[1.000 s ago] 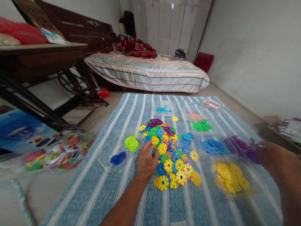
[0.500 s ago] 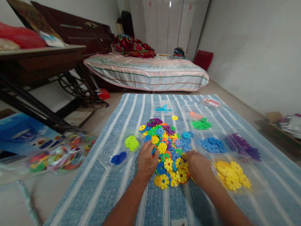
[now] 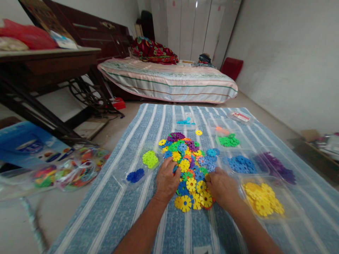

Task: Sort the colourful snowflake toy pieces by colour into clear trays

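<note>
A heap of notched plastic flower discs (image 3: 184,165) in yellow, blue, green, orange and purple lies on the striped cloth. At the heap's left edge rests my left hand (image 3: 166,180), thumb and forefinger apart with a bit of blue disc showing between them. My right hand (image 3: 224,187) is closed at the right side, its fingertips pinching a yellow disc (image 3: 208,177) partly hidden by them. Nearest to that hand stands a clear tray of yellow discs (image 3: 263,201). Lime discs (image 3: 150,159) and dark blue discs (image 3: 135,175) sit in a clear tray on the left.
Further clear trays hold blue discs (image 3: 241,164), purple discs (image 3: 278,167), green discs (image 3: 229,140) and light blue discs (image 3: 186,121). One lone yellow disc (image 3: 198,132) lies beyond the heap. A bed (image 3: 169,81) is behind the table, a sewing-machine stand (image 3: 53,67) at left.
My right hand has shifted slightly left and inward over the heap. My left hand keeps its place by the heap. The whole view has moved a little.
</note>
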Tool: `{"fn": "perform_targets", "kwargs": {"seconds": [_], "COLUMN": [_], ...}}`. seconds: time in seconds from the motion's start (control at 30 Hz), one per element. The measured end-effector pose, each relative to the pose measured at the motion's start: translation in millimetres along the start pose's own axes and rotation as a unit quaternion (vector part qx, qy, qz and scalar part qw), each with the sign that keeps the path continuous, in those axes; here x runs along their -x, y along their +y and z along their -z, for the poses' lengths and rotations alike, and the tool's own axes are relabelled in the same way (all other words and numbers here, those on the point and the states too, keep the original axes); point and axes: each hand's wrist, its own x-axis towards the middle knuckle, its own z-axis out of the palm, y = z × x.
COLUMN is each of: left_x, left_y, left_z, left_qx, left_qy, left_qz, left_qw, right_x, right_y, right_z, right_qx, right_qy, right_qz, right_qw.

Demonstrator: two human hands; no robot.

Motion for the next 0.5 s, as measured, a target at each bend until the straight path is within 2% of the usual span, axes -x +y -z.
{"fn": "perform_targets", "kwargs": {"seconds": [0.37, 0.5], "left_x": [-0.5, -0.2], "left_y": [0.3, 0.1], "left_z": [0.1, -0.4], "left_qx": [-0.003, -0.005], "left_qy": [0.0, 0.002], "left_qz": [0.002, 0.003], "left_qw": [1.0, 1.0], "right_x": [4.8, 4.6], "right_y": [0.3, 4.6], "right_z": [-5.8, -1.1], "right_qx": [-0.11, -0.086], "right_qy": [0.042, 0.05], "right_qz": [0.018, 0.021], "right_qw": [0.993, 0.995]}}
